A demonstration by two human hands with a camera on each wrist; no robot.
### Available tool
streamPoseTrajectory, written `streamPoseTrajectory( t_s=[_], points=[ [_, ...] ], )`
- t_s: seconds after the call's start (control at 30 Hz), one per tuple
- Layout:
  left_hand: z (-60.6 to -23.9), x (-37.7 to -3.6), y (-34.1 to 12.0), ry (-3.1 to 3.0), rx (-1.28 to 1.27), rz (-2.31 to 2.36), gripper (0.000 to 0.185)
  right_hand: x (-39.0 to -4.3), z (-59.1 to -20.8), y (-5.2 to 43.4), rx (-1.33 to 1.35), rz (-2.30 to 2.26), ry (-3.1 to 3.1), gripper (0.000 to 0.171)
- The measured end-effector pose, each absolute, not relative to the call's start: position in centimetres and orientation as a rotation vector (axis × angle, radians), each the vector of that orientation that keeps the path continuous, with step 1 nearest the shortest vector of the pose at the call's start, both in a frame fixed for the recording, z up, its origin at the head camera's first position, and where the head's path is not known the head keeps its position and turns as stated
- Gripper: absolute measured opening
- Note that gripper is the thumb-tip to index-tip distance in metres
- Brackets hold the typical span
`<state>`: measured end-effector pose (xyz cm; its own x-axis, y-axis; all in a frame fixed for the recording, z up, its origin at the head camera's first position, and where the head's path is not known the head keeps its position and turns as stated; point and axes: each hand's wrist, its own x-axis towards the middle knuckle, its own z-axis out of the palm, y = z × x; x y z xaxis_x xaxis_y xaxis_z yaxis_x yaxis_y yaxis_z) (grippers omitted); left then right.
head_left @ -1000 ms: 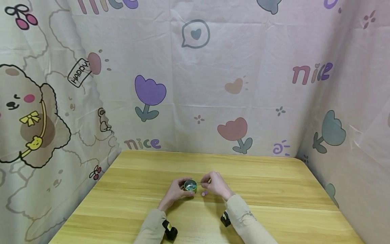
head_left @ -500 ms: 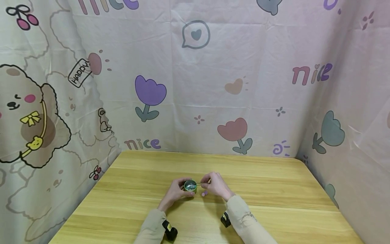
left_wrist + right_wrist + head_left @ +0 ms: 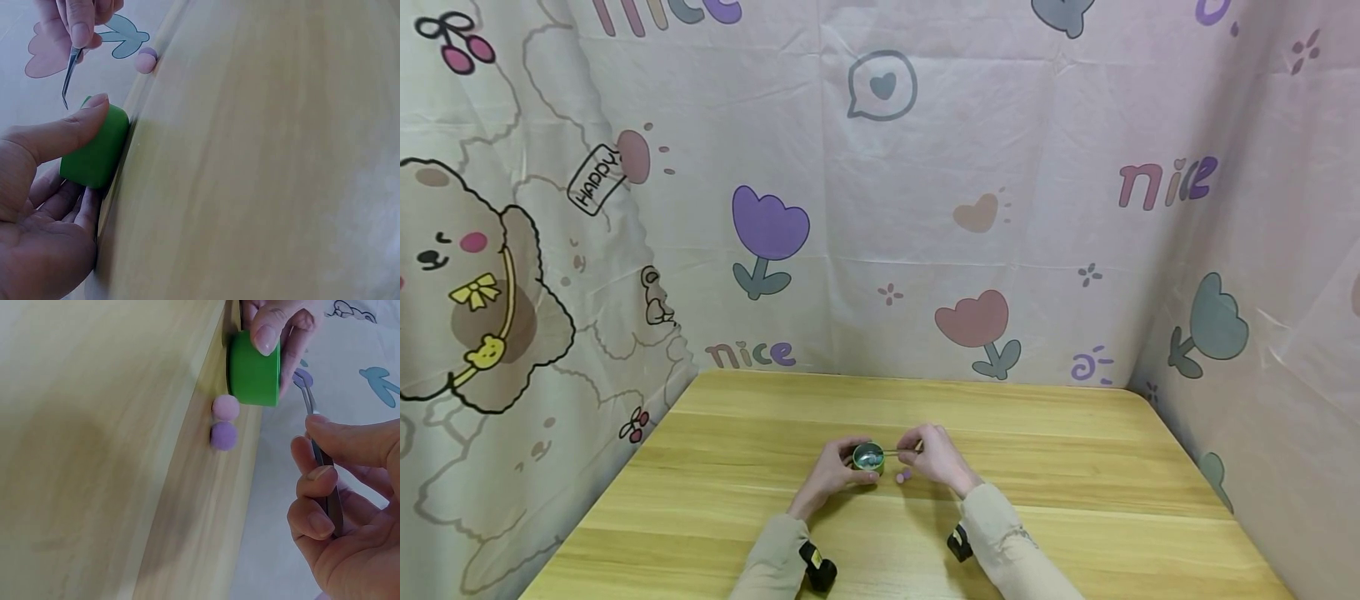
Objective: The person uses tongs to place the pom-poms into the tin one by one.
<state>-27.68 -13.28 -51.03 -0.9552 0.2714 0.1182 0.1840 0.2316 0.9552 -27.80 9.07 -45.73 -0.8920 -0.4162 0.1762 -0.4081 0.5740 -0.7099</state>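
Tweezers (image 3: 325,469), pinched in the right hand (image 3: 934,457), stay poised over the tin (image 3: 868,457); left hand (image 3: 835,468) keeps gripping it; two pompoms (image 3: 224,422) remain beside the tin, work unadvanced.

Head cam: high, faces fwd and down over the table (image 3: 1075,467) toward the printed backdrop; wide, far from the work. Left wrist cam: low, very close, rolled sideways, looks past the left hand (image 3: 44,206) at the green tin (image 3: 94,153). Right wrist cam: also close and rolled, looks past the right hand (image 3: 344,512). All 3 share tin, tweezers (image 3: 322,456) and pompoms (image 3: 224,422).
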Motion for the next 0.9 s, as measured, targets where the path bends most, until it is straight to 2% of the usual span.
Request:
streamPoseTrajectory(
  t_s=[0.9],
  points=[
    [-50.8,-27.4,-13.2,2.392,0.429,1.869,0.066,-27.2,-46.8,11.2,-0.755,-1.272,2.821,0.008]
  ],
)
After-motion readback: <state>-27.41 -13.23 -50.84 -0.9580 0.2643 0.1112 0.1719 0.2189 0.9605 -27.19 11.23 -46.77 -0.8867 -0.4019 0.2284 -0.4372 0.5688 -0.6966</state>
